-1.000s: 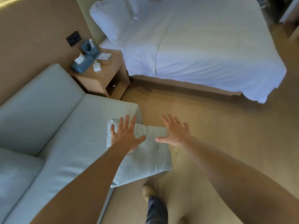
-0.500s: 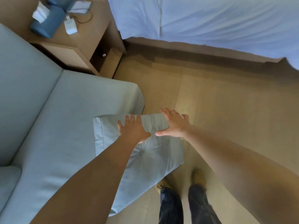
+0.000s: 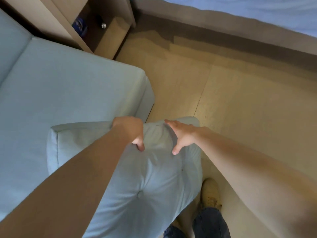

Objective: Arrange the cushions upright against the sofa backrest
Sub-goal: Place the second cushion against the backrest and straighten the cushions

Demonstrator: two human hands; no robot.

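Note:
A pale blue-grey cushion (image 3: 147, 177) with a button in its middle lies half on the sofa seat (image 3: 60, 93) and half over the seat's front edge. My left hand (image 3: 130, 131) is curled over the cushion's far edge, fingers tucked behind it and thumb pressed into the top face. My right hand (image 3: 181, 136) clasps the same far edge nearer the right corner, fingers wrapped over it and thumb on top. The sofa backrest (image 3: 10, 47) shows only as a strip at the upper left.
A wooden nightstand (image 3: 106, 28) with an open shelf stands just beyond the sofa's end. A bed with white sheets (image 3: 257, 12) runs along the top right. Tan floor (image 3: 240, 100) lies between sofa and bed. My shoe (image 3: 210, 193) and trouser legs are below the cushion.
Both hands went from flat and open above the cushion to closed on its far edge. The view has dropped and moved closer to the sofa.

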